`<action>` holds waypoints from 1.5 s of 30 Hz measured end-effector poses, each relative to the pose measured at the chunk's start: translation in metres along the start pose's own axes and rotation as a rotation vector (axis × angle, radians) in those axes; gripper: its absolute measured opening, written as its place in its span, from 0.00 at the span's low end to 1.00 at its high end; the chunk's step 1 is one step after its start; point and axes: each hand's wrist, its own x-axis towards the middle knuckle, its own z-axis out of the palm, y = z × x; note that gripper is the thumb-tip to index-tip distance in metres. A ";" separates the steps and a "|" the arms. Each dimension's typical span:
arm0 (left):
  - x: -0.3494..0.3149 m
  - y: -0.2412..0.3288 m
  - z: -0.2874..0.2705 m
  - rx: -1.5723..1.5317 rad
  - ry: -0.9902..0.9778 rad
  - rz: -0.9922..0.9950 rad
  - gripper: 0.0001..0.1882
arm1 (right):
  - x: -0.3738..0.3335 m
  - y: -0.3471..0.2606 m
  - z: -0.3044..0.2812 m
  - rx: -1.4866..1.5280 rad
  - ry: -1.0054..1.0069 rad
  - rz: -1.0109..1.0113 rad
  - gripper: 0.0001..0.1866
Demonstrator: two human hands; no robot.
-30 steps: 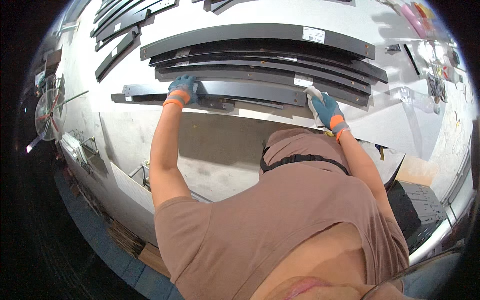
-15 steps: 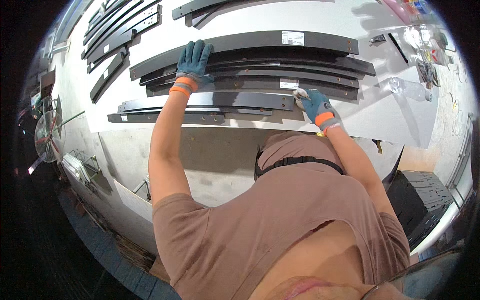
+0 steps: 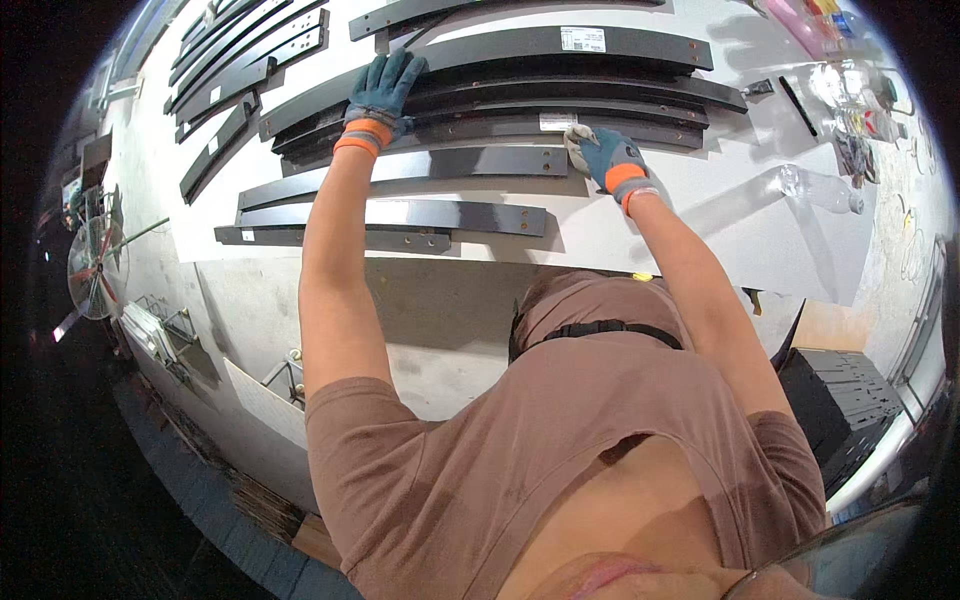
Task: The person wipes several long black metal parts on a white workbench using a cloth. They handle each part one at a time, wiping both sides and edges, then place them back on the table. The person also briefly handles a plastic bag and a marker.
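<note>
My left hand (image 3: 382, 92), in a blue-grey glove with an orange cuff, lies with fingers stretched across a group of long black bars (image 3: 470, 48). Screw holes show near the bars' ends, and two carry white labels. My right hand (image 3: 612, 160), gloved alike, is closed around a crumpled whitish cloth (image 3: 577, 150) beside the labelled bar at the group's near side. Closer to me, a separate black bar (image 3: 470, 162) has its right end just left of the cloth. Another bar (image 3: 460, 215) lies nearer still, partly over a shorter one (image 3: 400, 240) along the table's front edge.
More black bars (image 3: 250, 55) lie at the far left of the white tabletop (image 3: 700, 235). A clear plastic bottle (image 3: 825, 188) rests on its side at the right. A stack of black pieces (image 3: 840, 400) stands at lower right, and a fan (image 3: 98, 270) at left.
The large bar group has shifted away from me. One nearer bar has also moved away, uncovering the bar below it. My right hand has gone up and left with the cloth.
</note>
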 end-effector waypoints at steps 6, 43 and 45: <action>-0.050 0.045 0.032 -0.245 0.342 -0.063 0.19 | 0.006 0.011 0.007 0.339 -0.085 0.049 0.22; 0.064 0.032 -0.054 -0.030 -0.376 -0.094 0.28 | -0.136 0.098 -0.041 0.529 0.217 0.137 0.18; 0.038 0.031 -0.048 -0.145 -0.180 -0.110 0.28 | -0.161 0.116 -0.043 0.648 0.390 0.079 0.19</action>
